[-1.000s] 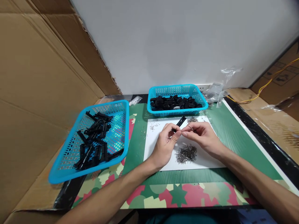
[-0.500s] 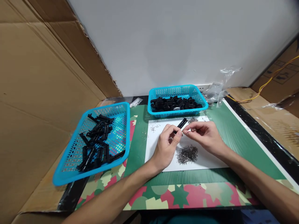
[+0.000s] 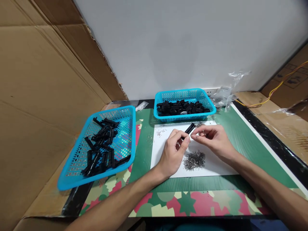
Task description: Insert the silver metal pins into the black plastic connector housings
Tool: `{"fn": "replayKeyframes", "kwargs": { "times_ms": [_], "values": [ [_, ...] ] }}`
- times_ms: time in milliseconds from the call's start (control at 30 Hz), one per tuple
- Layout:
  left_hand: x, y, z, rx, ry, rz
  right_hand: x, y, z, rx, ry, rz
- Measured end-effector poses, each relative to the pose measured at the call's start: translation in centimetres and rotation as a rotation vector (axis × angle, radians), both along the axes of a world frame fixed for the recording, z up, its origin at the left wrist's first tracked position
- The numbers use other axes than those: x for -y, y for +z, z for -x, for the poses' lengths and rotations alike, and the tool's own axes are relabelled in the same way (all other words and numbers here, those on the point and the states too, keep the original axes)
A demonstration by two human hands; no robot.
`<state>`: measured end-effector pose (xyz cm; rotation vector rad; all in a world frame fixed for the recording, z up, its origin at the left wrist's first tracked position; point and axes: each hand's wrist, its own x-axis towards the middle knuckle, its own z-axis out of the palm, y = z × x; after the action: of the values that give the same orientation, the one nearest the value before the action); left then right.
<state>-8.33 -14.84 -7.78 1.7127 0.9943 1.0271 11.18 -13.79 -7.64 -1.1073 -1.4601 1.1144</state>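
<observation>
My left hand (image 3: 175, 150) is closed on a long, narrow black plastic part (image 3: 190, 128), which slants up and to the right out of the fingers. Beside it, thumb and forefinger of my right hand (image 3: 213, 139) are pinched close to the lower end of that part. Whatever the right fingertips hold is too small to make out. Below both hands, a pile of small metal springs or clips (image 3: 194, 160) lies on a white sheet (image 3: 166, 170). A second small metal heap (image 3: 199, 125) sits partly hidden behind the right hand.
At left stands a blue basket (image 3: 133, 141) with long black parts (image 3: 102, 144). Another blue basket (image 3: 185, 119) at the back holds shorter black pieces (image 3: 180, 107). Thin metal bits (image 3: 160, 131) lie scattered on the sheet's left. Clear plastic bags (image 3: 223, 96) lie at the back right.
The whole view has shifted slightly, with the scene a little further right. Both hands keep nearly the same pose around the black part.
</observation>
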Motion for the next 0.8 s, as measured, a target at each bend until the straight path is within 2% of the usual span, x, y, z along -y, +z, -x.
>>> {"fn": "replayKeyframes", "kwargs": {
  "times_ms": [267, 500, 633, 800],
  "values": [
    [-0.1, -0.1, 0.2, -0.015, -0.034, 0.057, 0.5, 0.2, -0.4, 0.053, 0.075, -0.021],
    [-0.3, -0.8, 0.0, 0.136, -0.04, 0.169, 1.2, 0.9, -0.6, 0.265, -0.179, -0.366],
    [-0.2, -1.0, -0.2, 0.25, -0.028, 0.187, 1.4, 0.7, -0.2, 0.351, -0.152, -0.491],
    [-0.3, -1.0, -0.1, 0.265, -0.025, 0.191, 1.4, 0.3, -0.1, 0.387, -0.08, -0.584]
  ]
}}
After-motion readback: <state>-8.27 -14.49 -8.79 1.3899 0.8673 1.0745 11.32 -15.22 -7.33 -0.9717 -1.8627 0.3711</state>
